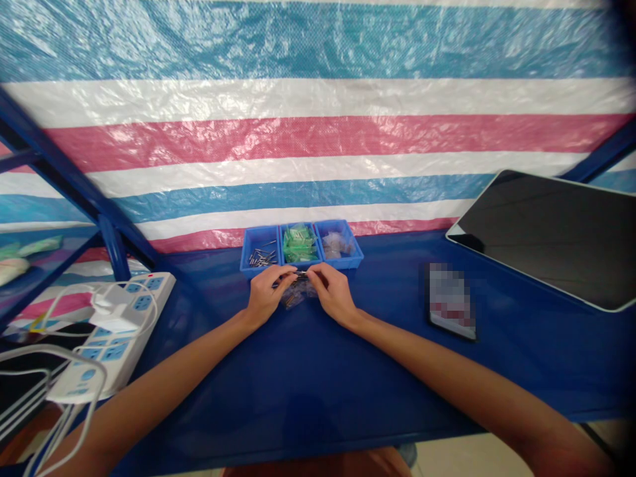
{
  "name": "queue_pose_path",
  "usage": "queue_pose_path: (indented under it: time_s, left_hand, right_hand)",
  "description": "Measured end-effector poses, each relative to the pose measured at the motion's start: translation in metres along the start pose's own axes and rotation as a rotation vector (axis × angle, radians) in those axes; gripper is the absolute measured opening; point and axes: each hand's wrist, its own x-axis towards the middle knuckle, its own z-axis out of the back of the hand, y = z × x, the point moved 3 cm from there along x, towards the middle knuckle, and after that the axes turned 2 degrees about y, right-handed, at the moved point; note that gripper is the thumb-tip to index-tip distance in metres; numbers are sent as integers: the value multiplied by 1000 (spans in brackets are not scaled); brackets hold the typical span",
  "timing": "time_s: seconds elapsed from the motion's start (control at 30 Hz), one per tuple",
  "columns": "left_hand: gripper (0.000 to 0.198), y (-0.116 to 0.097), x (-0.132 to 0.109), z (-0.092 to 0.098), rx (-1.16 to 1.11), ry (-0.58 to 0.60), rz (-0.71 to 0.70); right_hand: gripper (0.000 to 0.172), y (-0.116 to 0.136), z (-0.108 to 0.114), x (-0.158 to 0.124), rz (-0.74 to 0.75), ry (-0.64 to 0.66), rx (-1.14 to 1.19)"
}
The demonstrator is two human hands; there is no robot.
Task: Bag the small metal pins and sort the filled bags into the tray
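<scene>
My left hand point(268, 289) and my right hand point(332, 291) meet in front of three small blue bins, fingertips pinched close together. Between them runs a small, thin, dark metallic piece point(301, 273), too small to name exactly, gripped from both sides. Just below the fingers lies a little heap of clear plastic bags point(297, 296), partly covered by the hands. Thin metal pin-like pieces point(262, 258) fill part of the left bin point(248, 242). Green packets point(299, 242) sit in the middle bin, and translucent plastic pieces point(336, 244) in the right bin point(356, 257).
A phone point(451, 301), its screen blurred, lies on the blue table point(308, 397) at the right. Behind it rests a large dark-screened panel point(551, 238). At the left are a power strip point(112, 351) and white cables. Striped plastic sheeting point(318, 142) hangs behind.
</scene>
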Motion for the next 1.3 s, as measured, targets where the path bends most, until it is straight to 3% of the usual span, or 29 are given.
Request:
queue_pose_path:
  time_s: [0.3,0.43,0.6,0.93,1.3]
  left_hand:
    - [17,-5,-1,4,55,-117,-56]
    - [15,-4,0,13,147,-303,-65]
    - [13,9,6,22,309,-485,76]
    - [18,10,11,15,306,-358,127]
    - [13,3,5,14,262,-318,2]
  right_hand:
    - [23,0,-1,-1,5,23,22]
    - [23,-2,-2,0,5,24,7]
    - [22,0,-2,1,27,41,5]
    - [21,-2,-4,0,43,67,-23]
    - [19,-2,-7,-1,65,125,-137]
